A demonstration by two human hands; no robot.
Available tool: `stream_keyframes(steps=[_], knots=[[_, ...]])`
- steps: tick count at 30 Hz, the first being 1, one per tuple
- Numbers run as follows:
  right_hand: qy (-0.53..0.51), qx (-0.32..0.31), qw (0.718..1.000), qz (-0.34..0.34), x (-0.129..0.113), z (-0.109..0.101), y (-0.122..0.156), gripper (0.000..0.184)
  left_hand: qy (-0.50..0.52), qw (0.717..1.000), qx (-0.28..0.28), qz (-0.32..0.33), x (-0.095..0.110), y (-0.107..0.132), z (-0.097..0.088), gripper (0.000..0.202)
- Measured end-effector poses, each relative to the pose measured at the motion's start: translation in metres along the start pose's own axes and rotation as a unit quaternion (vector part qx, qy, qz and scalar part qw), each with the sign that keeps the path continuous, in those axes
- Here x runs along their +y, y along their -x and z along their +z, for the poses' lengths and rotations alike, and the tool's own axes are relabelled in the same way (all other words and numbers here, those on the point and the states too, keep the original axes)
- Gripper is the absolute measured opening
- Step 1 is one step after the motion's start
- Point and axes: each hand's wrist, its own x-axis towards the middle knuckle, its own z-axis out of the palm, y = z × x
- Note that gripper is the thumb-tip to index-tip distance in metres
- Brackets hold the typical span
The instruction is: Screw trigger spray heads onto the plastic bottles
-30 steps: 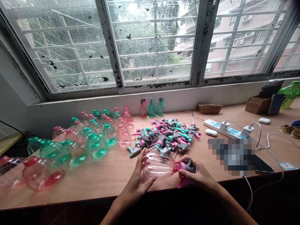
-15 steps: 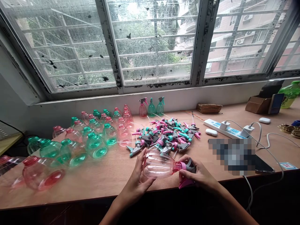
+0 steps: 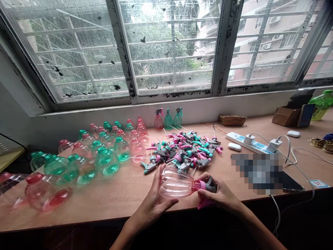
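A clear pink bottle (image 3: 177, 184) lies on its side in the air above the table's front edge, its neck toward the right. My left hand (image 3: 158, 201) is closed around the bottle's base, thumb along the near side. On the neck sits a grey and pink spray head (image 3: 201, 185), gripped by the fingers of my right hand (image 3: 217, 194); its pink trigger hangs downward. Just behind the bottle lies a pile of loose spray heads (image 3: 184, 149) in grey, pink and green, with thin tubes sticking out.
Several open pink and green bottles (image 3: 106, 161) stand at the left. Three bottles with spray heads (image 3: 168, 119) stand by the wall. To the right are a power strip (image 3: 247, 142) with cables, a white case (image 3: 234, 147), a blurred dark device (image 3: 291, 180) and a cardboard box (image 3: 286, 115).
My left thumb has stretched a little further along the bottle. My right hand and the spray head have shifted very slightly left. Nothing else has visibly moved.
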Motion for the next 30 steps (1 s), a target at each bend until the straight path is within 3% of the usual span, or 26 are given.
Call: stream_keyframes(steps=[8,13,22,30], knots=[[0.006,0.000,1.000,-0.007,-0.003,0.002,0.001,0.025,0.000,1.000,0.001,0.029,-0.004,0.000,0.001,0.084],[0.006,-0.007,1.000,-0.013,0.000,0.000,-0.001,0.025,0.002,1.000,0.000,-0.007,0.004,0.002,0.002,0.101],[-0.001,0.004,1.000,-0.011,-0.005,0.003,0.001,0.023,0.006,1.000,0.001,-0.001,-0.010,0.001,0.000,0.090],[-0.006,0.004,1.000,-0.012,0.001,0.001,0.000,0.025,0.009,1.000,-0.002,-0.020,0.005,0.002,0.001,0.098]])
